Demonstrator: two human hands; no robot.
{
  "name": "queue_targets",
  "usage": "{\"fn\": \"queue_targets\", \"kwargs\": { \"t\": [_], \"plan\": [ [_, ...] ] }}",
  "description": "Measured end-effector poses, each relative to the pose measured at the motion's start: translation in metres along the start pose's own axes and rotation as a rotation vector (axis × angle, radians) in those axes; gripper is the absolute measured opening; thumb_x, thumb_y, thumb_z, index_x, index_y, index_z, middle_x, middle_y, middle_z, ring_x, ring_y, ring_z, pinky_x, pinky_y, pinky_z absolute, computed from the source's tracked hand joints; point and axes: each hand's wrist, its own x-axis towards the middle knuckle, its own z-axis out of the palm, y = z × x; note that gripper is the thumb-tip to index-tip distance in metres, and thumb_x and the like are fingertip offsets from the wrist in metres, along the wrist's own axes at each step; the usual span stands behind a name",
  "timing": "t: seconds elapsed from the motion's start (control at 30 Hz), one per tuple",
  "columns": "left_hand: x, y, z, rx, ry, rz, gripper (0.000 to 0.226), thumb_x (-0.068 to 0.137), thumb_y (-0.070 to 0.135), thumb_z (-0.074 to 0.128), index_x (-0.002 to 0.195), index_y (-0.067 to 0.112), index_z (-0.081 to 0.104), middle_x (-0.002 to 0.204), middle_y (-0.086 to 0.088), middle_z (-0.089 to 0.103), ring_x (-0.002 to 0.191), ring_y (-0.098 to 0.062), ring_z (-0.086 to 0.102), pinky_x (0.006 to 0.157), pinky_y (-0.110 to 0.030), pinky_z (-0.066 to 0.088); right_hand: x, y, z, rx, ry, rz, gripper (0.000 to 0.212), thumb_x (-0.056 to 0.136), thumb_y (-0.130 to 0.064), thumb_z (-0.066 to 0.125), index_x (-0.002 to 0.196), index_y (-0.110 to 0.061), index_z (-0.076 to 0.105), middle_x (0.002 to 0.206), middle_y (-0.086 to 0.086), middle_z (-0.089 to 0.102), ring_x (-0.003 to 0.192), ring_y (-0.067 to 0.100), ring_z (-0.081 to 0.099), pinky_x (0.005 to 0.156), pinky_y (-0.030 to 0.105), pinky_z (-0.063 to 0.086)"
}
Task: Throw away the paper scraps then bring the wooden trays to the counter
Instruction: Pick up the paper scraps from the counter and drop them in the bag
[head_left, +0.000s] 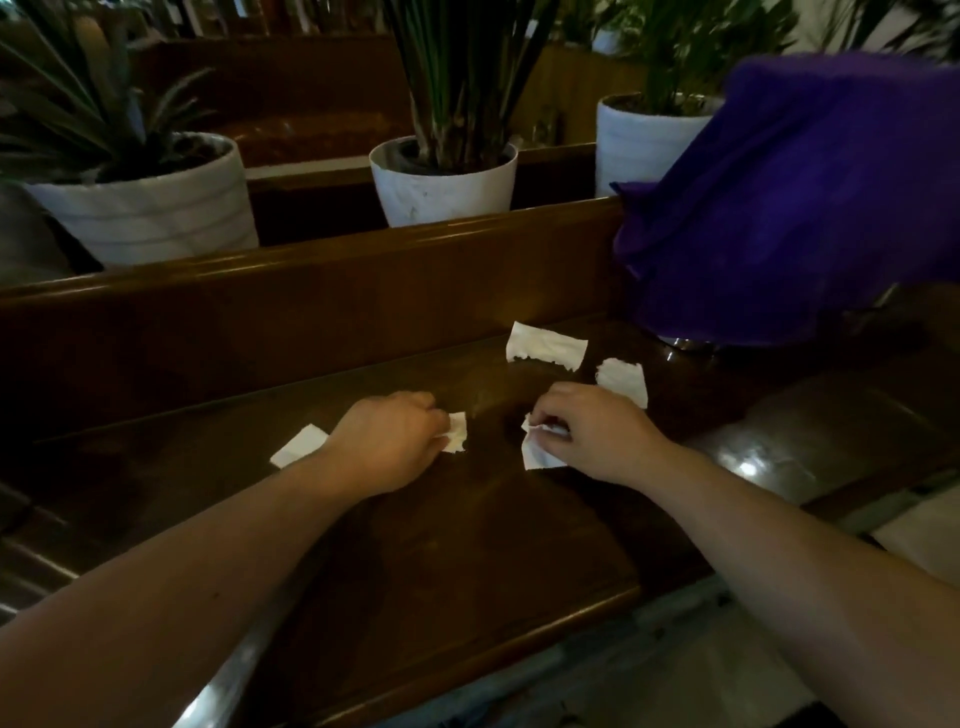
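Several torn white paper scraps lie on a dark wooden table (426, 545). My left hand (387, 447) pinches one small scrap (458, 432) at its fingertips, and another scrap (300, 445) pokes out from behind its wrist. A crumpled scrap (537, 448) is gripped by my right hand (587, 434). Two more scraps lie loose farther back: a long one (546, 346) and a smaller one (623, 381) just beyond my right hand. No wooden tray is in view.
A raised wooden ledge (311, 291) runs behind the table. Three white plant pots stand beyond it: left (150, 208), middle (444, 182), right (644, 140). A purple cloth (800, 208) covers something at the back right. Pale floor (675, 675) shows below the table's front edge.
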Motion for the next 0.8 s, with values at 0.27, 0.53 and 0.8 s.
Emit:
{"fn": "queue_targets", "kwargs": {
  "t": [0.27,0.53,0.8],
  "plan": [
    [0.028,0.029,-0.013,-0.085,0.229,0.053,0.028,0.094,0.037,0.043,0.108,0.022,0.062,0.100,0.003,0.063,0.085,-0.013,0.059,0.065,-0.034,0.053,0.004,0.087,-0.052,-0.015,0.150,0.242,0.016,0.091,-0.028,0.058,0.104,-0.023,0.065,0.099,-0.006,0.058,0.087,0.012,0.056,0.072,0.032,0.047],
    [0.051,0.041,-0.015,-0.104,0.242,0.000,0.028,0.094,0.038,0.042,0.109,0.023,0.060,0.101,0.004,0.063,0.086,-0.013,0.059,0.067,-0.036,0.055,0.022,0.110,-0.037,-0.032,-0.087,0.271,0.021,0.088,-0.035,0.060,0.104,-0.023,0.063,0.104,-0.003,0.052,0.095,0.018,0.053,0.073,0.033,0.041],
    [0.033,0.029,-0.019,-0.098,0.227,-0.081,0.029,0.094,0.038,0.042,0.112,0.023,0.059,0.103,0.003,0.062,0.087,-0.012,0.057,0.068,-0.034,0.053,0.038,0.087,-0.042,0.037,-0.035,0.109,0.013,0.091,-0.033,0.058,0.097,-0.024,0.063,0.089,-0.009,0.056,0.081,0.012,0.056,0.064,0.031,0.042]
  ]
}}
